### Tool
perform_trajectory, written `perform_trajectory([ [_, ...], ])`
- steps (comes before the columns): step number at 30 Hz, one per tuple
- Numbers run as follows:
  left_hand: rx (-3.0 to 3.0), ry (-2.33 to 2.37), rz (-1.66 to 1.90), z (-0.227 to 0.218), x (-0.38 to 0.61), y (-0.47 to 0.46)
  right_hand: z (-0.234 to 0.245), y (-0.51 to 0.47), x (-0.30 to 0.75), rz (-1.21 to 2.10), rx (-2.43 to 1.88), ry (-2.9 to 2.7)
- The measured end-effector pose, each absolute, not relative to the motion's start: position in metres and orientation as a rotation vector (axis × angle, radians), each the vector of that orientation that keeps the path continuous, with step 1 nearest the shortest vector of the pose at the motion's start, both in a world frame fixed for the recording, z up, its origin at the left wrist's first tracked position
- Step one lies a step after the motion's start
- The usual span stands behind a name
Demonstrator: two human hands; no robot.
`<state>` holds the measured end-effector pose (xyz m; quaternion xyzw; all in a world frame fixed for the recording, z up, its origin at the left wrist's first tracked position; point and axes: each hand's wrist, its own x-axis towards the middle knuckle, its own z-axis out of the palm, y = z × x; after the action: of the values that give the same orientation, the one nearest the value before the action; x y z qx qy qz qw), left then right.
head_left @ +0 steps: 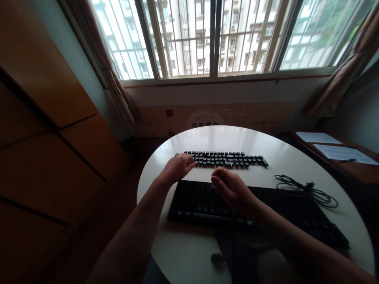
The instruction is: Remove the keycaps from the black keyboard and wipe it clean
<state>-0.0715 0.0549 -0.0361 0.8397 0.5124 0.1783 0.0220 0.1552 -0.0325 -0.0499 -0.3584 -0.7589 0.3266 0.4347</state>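
Several rows of loose black keycaps (pixel 217 158) lie lined up on the white table. At their left end is my left hand (pixel 178 167), its fingers bent down and closed around a keycap that they mostly hide. My right hand (pixel 231 184) is above the black keyboard (pixel 189 197), closed in a fist-like pinch. A thin wire tool, perhaps a keycap puller, shows only in part at its fingers. The keyboard lies in front of the keycap rows, and my right forearm covers much of its middle.
A coiled black cable (pixel 308 191) rests behind the keyboard's right side. Near the front edge of the round white table (pixel 237 136) are a small dark object (pixel 217 258) and a dark cloth-like piece (pixel 238 256). Papers (pixel 346 154) lie on a brown surface at right.
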Motion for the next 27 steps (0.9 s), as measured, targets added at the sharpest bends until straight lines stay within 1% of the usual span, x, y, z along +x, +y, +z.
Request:
perform_trajectory([
  [3,2.657,1.334,0.443,-0.043,-0.055,0.05,-0.057,-0.04,0.145,0.942,-0.863,-1.924],
  [5,2.668,1.264,0.387,-0.047,-0.048,0.048,-0.062,-0.043,0.139,0.96,-0.856,-1.962],
  [12,2.659,1.233,0.33,-0.054,-0.042,0.047,-0.07,-0.044,0.135,0.911,-0.887,-2.021],
  [17,2.622,1.227,0.242,-0.056,-0.039,0.048,-0.07,-0.044,0.135,0.939,-0.904,-2.044],
  [27,2.639,1.231,0.237,-0.06,-0.039,0.05,-0.07,-0.044,0.135,0.948,-0.933,-2.066],
])
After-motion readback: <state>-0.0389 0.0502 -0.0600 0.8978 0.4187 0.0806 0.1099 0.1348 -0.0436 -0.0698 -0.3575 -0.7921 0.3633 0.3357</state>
